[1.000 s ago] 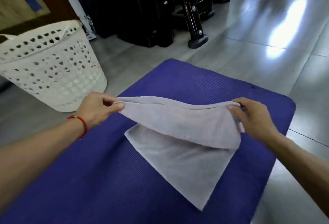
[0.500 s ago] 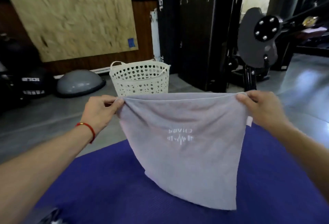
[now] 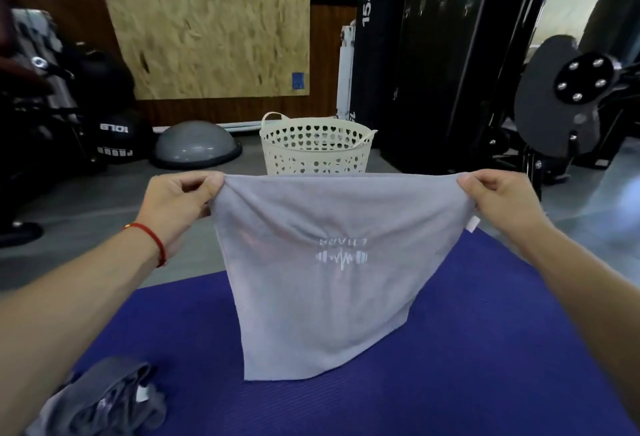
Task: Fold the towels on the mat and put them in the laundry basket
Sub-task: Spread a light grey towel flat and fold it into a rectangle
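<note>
The grey towel (image 3: 322, 273) hangs mid-frame above the mat (image 3: 485, 349), logo facing me upside down. My left hand (image 3: 173, 205) pinches its upper left corner, my right hand (image 3: 502, 203) pinches the upper right, fingers curled tight on the cloth. The basket (image 3: 315, 148) stands behind, upper centre. A darker crumpled towel (image 3: 104, 401) lies lower left on the mat.

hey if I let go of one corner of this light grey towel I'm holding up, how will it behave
Probably floppy: the light grey towel sags between left hand and right hand. It likely swings down onto the purple mat. Seems light, since pinches hold it.
</note>
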Demonstrator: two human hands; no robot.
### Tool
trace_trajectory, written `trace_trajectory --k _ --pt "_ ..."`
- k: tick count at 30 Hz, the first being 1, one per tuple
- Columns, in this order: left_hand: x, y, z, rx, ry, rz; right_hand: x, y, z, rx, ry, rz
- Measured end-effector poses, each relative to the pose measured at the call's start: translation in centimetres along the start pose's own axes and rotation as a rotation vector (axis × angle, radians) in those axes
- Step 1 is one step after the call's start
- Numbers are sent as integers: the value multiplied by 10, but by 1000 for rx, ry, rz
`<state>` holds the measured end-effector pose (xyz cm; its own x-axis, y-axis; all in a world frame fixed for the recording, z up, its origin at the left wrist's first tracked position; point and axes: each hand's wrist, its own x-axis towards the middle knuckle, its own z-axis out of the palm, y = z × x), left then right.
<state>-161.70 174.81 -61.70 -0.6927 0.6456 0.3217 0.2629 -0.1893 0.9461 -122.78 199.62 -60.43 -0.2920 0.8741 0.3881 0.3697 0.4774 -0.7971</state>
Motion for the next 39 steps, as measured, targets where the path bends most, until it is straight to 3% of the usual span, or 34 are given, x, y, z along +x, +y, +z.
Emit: trace_trajectory --k 4,9,12,14,17,19,23,26,30,35,39 --pt "-7 -13 -12 187 -101 36 -6 4 7 -32 -4 15" --pt "2 -25 -15 967 -367 106 5 26 36 -5 -37 125" --pt "13 -44 -3 1144 -412 153 18 46 58 73 -58 188" --pt "26 -52 7 1062 -276 84 30 50 69 108 -37 189" --pt "53 -52 26 736 -79 -66 51 38 73 148 12 149" --pt "70 -42 32 571 -10 -32 64 25 68 180 66 103" --pt "65 -13 35 304 -26 88 63 15 49 207 120 14" --pt "26 -28 30 278 -100 115 36 40 46 251 59 28" --pt "-55 -113 10 323 -223 -60 -31 104 71 266 -100 228" --pt "-178 -220 -21 458 -517 -387 -135 191 88 -90 -571 391" --pt "-271 -255 -29 660 -809 -279 -189 228 76 -307 -790 342"
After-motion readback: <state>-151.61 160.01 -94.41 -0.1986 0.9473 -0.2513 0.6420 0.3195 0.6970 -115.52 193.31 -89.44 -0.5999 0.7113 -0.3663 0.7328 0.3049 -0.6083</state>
